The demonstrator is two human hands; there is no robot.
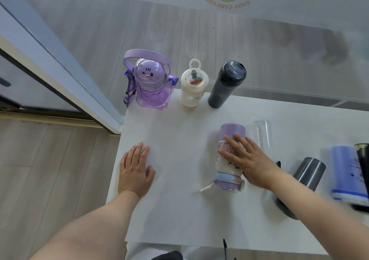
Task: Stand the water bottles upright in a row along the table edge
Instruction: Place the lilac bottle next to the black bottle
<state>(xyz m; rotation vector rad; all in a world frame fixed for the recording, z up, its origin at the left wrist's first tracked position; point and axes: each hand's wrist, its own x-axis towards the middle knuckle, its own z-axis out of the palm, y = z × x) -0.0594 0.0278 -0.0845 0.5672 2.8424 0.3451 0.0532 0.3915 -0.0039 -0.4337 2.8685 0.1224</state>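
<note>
Three bottles stand upright in a row along the far edge of the white table (pixel 169 210): a purple character bottle (pixel 150 84) with a handle and strap at the far left corner, a white bottle (pixel 193 86) with a loop on its lid just beside it, and a dark grey bottle (pixel 226 85) next in line, each apart from its neighbour. Near the middle of the table a bottle with a lilac base (pixel 229 158) lies on its side, base toward the far edge and cap toward the near edge, a white strap end showing by the cap. The right hand (pixel 245 158) rests on top of this bottle, fingers spread and laid over its body; whether the thumb closes beneath cannot be told. The left hand (pixel 136 170) lies flat on the bare surface near the left edge, palm down, fingers extended and together, holding nothing. Toward the right edge more bottles lie on their sides: a clear glass tube (pixel 263 134), a grey metal cup (pixel 303 178) partly hidden by the right forearm, a blue bottle (pixel 347 174), blurred, and a black item (pixel 363 160) cut off by the frame.
</note>
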